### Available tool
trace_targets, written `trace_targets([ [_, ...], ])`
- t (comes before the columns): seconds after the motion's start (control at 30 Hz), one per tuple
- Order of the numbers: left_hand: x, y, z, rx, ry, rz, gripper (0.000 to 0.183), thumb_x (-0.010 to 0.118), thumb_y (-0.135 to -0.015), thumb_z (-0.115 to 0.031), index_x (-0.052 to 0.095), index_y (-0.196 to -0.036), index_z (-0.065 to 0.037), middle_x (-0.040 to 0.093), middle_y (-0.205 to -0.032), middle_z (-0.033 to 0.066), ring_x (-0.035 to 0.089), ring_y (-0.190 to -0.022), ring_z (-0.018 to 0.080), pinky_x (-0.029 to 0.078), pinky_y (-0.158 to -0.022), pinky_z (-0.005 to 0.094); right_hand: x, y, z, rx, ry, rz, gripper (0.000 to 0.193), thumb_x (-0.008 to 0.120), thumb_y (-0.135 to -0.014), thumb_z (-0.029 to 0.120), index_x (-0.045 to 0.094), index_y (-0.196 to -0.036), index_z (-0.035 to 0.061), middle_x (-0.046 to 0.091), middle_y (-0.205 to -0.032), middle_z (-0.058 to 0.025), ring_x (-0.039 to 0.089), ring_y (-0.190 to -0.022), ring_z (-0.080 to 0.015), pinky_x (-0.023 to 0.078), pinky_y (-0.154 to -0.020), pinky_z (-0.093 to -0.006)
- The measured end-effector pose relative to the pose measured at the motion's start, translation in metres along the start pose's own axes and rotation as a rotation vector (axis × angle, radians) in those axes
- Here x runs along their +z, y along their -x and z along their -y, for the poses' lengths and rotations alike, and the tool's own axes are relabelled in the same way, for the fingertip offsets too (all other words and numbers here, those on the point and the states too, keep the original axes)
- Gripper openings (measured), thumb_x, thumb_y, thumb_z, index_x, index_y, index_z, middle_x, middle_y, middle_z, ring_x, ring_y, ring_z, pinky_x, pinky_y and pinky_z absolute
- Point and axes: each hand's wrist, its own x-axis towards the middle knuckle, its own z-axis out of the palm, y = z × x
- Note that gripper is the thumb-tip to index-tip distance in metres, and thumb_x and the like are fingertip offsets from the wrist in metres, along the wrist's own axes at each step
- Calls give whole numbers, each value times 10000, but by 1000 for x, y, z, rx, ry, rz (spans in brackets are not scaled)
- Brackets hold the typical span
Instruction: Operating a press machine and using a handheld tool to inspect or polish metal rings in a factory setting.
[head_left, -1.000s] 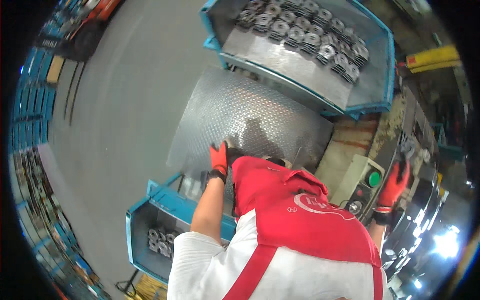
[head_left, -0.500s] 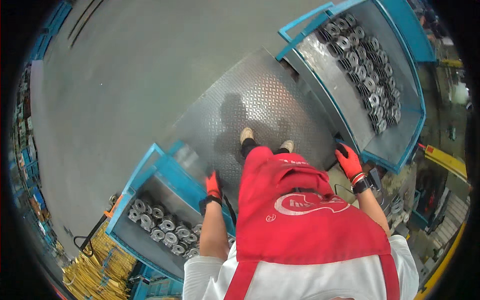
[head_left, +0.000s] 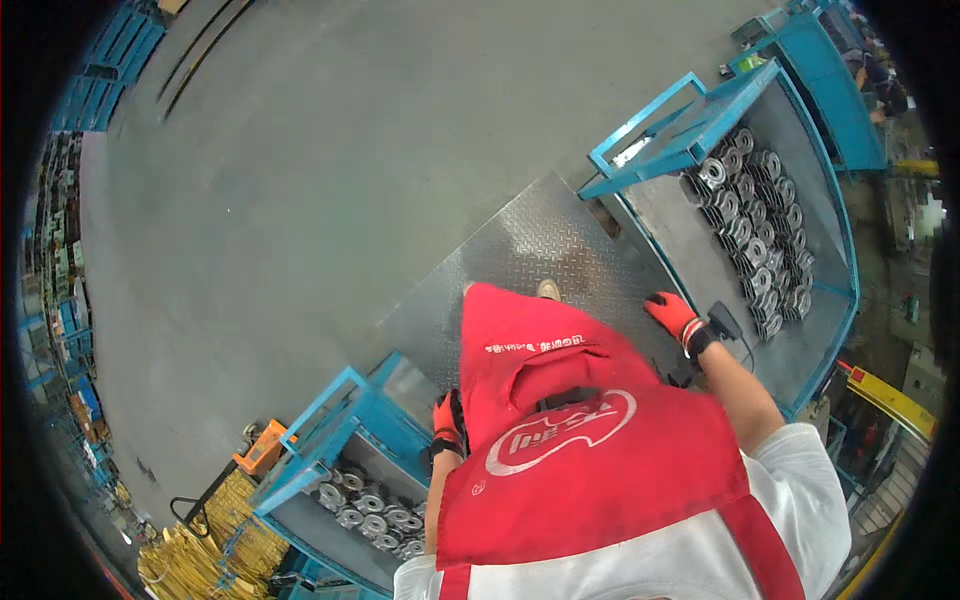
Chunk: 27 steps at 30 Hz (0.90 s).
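Observation:
My left hand [head_left: 447, 418], in a red glove with black parts, hangs beside the red apron [head_left: 560, 400]. It is near the inner wall of the left blue metal bin [head_left: 392, 432], with its fingers loose and no object visible in it. On the other side, my right hand [head_left: 672, 314], gloved alike, hovers by the near corner of the right blue metal bin [head_left: 648, 232]. Its fingers reach out loosely and hold nothing that I can see. Ring-shaped metal parts [head_left: 375, 524] lie in the left bin, and stacked metal ring parts [head_left: 752, 225] fill the right one.
I stand on a steel tread plate [head_left: 540, 235] between the bins; a shoe [head_left: 548, 289] shows past the apron. Grey floor [head_left: 300, 180] stretches ahead. A yellow mesh stack [head_left: 215, 540] and an orange device [head_left: 265, 447] are at lower left, a yellow rail [head_left: 890, 402] at right.
My body has turned and shifted forward, so both bins sit lower in view. My left hand has dropped back beside the apron; my right hand has come away from the right bin's edge.

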Motion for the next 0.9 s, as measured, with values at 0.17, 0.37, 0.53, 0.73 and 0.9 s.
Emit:
trace_targets([
  [0.17, -61, -58, 27, 379, -904, 184, 321, 490, -779, -244, 540, -1051, -80, 582, -964, 168, 540, -885, 371, 438, -725, 432, 18, -86, 74, -11, -109, 49, 354, 518, -773, 337, 587, -885, 8, 605, -781, -159, 583, -760, -268, 430, -688, -345],
  [0.37, -140, -171, -43, -256, -310, 0, 333, 545, -794, -259, 519, -1047, -44, 570, -970, 153, 561, -853, 284, 454, -717, 388, 72, -156, 140, -32, -154, -57, 369, 481, -773, 355, 595, -881, 22, 604, -807, -179, 569, -779, -341, 430, -688, -391],
  [0.53, -130, -218, -165, -429, -216, -117, 345, 554, -793, -304, 521, -1007, -35, 547, -926, 106, 567, -682, 228, 452, -619, 354, 91, -241, 194, -54, -176, -102, 374, 456, -762, 355, 599, -877, 29, 593, -863, -203, 551, -840, -376, 437, -730, -408],
  [0.73, -102, -344, -190, -400, -244, 34, 341, 552, -782, -336, 524, -1014, -87, 555, -919, 88, 561, -675, 240, 428, -586, 348, 109, -386, 232, -116, -372, -149, 358, 495, -784, 329, 584, -937, 18, 615, -822, -152, 581, -770, -278, 437, -693, -357],
  [0.9, -31, -514, -188, -455, -288, 85, 340, 547, -787, -341, 520, -1017, -93, 562, -910, 85, 563, -690, 251, 430, -597, 365, 132, -531, 220, -70, -653, -235, 345, 498, -784, 326, 581, -934, 26, 614, -748, -122, 574, -673, -216, 447, -656, -343],
])
